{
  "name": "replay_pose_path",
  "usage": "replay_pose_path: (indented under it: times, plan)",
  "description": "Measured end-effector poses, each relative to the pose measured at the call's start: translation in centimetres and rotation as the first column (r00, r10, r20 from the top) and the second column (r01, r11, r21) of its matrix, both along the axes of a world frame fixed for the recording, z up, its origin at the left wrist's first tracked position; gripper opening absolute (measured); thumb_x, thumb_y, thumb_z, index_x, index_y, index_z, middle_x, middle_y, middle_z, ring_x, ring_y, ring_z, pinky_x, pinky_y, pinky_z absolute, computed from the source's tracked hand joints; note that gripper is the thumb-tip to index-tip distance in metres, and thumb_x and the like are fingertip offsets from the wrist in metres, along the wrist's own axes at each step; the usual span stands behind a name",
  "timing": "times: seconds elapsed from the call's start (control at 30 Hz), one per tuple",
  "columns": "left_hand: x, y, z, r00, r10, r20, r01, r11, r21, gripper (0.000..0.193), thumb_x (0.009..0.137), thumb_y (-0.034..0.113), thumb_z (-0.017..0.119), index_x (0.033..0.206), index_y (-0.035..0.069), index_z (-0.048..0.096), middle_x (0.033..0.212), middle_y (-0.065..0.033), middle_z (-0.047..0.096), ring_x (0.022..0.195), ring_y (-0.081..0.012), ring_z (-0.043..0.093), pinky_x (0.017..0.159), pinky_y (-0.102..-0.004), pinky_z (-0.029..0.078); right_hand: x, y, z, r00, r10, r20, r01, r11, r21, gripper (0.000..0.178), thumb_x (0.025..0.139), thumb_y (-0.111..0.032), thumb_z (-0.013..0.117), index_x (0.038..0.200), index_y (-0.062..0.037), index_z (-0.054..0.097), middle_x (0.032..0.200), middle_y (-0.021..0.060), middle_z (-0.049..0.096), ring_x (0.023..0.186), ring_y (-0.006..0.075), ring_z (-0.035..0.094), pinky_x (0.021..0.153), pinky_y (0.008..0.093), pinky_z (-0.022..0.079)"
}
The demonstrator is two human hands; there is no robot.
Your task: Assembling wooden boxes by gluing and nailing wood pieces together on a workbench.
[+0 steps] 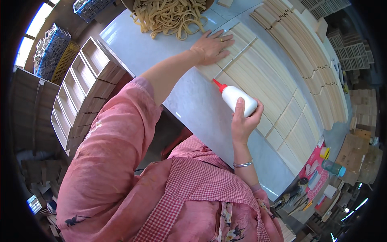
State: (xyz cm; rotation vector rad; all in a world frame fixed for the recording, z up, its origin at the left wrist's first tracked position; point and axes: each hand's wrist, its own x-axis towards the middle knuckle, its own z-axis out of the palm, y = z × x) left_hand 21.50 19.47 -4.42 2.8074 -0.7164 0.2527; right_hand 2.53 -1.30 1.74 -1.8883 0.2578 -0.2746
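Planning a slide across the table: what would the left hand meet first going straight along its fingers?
The left hand would likely meet the white line across the pale boards first; whether touching it or passing above is unclear.

Pale glare was cast on the grey table (189, 101). To the table's left, a window (39, 19) was flooded with white light, and a blue crate (54, 50) and a yellow crate (69, 59) were set near it. To the table's right, cardboard (351, 149) was propped; strip lights (355, 209) were lit beyond.
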Motion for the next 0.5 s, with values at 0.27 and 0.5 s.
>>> replay_pose_path:
  times: [0.27,0.5]
  plan:
    - [1.2,4.1,1.5,0.982,-0.015,0.19,-0.03,0.973,0.23,0.052,0.103,0.046,0.038,0.148,0.021,0.047,0.158,0.0048,0.039,0.15,-0.0271,0.028,0.122,-0.0527,0.021,2.0,-3.5,3.9,0.995,0.096,0.022,-0.097,0.93,0.354,0.05,0.092,-0.037,0.064,0.127,-0.0044,0.049,0.104,0.013,0.057,0.064,0.0155,0.057,0.046,0.0216,0.042]
    - [1.9,13.9,0.2,0.948,0.106,0.301,-0.162,0.972,0.167,0.043,0.101,0.036,0.041,0.137,0.018,0.057,0.151,0.0051,0.049,0.145,-0.0242,0.035,0.12,-0.0421,0.029,10.5,-2.6,6.8,0.94,0.334,0.074,-0.342,0.931,0.129,0.049,0.089,-0.04,0.065,0.124,-0.0076,0.053,0.104,0.0101,0.058,0.068,0.0147,0.056,0.046,0.0196,0.039]
